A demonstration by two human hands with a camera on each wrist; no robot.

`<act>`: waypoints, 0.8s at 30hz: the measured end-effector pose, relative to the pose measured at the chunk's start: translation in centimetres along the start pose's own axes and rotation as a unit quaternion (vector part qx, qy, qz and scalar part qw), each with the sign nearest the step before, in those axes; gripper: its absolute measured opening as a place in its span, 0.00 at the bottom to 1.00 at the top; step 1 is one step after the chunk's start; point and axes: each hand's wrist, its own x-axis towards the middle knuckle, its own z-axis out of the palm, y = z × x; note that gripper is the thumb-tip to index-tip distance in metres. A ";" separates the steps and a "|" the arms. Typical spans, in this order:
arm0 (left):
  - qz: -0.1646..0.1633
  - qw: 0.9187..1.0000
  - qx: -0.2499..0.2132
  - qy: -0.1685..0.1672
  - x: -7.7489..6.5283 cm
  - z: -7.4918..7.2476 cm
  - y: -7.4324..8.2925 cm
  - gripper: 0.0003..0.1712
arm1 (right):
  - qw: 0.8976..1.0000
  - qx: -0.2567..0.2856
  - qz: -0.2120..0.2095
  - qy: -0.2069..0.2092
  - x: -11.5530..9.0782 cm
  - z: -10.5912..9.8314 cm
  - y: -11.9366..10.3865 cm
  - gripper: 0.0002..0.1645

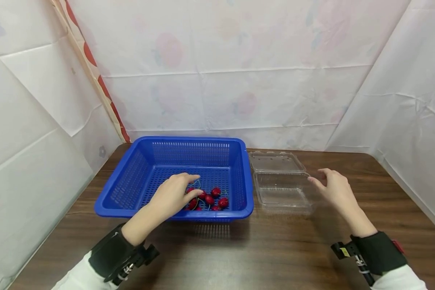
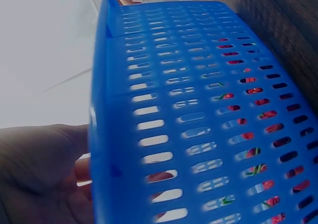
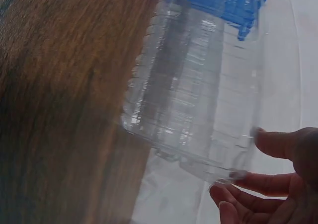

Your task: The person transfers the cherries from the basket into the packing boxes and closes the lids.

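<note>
A blue plastic basket [image 1: 123, 212] holds several red cherries [image 1: 209, 199], some with green stems. My left hand [image 1: 171, 195] reaches over its front rim, thumb and fingers apart just above the cherries. In the left wrist view, the basket's slotted wall [image 2: 164, 105] stands in front of that hand [image 2: 42, 169] and hides part of the fingers. Right of the basket, a clear plastic clamshell box [image 1: 280, 189] lies with its lid folded back. My right hand [image 1: 336, 191] is at its right edge, thumb and fingers spread; the fingertips [image 3: 238, 175] overlap the box corner in the right wrist view.
Both containers stand side by side on a dark wooden table [image 1: 275, 249]. Pale patterned sheets [image 1: 217, 100] hang close behind it and along both sides. A black camera strap [image 1: 116, 253] wraps each wrist.
</note>
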 end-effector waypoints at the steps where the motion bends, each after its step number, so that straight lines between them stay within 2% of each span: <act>1: -0.004 1.000 -0.003 -0.005 0.1 0.1 0.0 0.23 | 1.000 -0.001 0.002 0.000 0.1 0.2 0.2 0.30; 7: -0.029 0.999 -0.027 -0.026 0.9 0.9 -0.2 0.20 | 1.000 -0.005 0.028 -0.013 0.3 1.1 0.8 0.32; 15: -0.055 0.996 -0.030 -0.058 1.5 1.9 -0.7 0.19 | 0.997 0.011 0.064 -0.040 0.5 1.9 1.4 0.33; 24: -0.065 0.994 -0.031 -0.082 1.6 2.5 -0.6 0.18 | 0.995 0.025 0.084 -0.057 0.4 2.7 1.9 0.31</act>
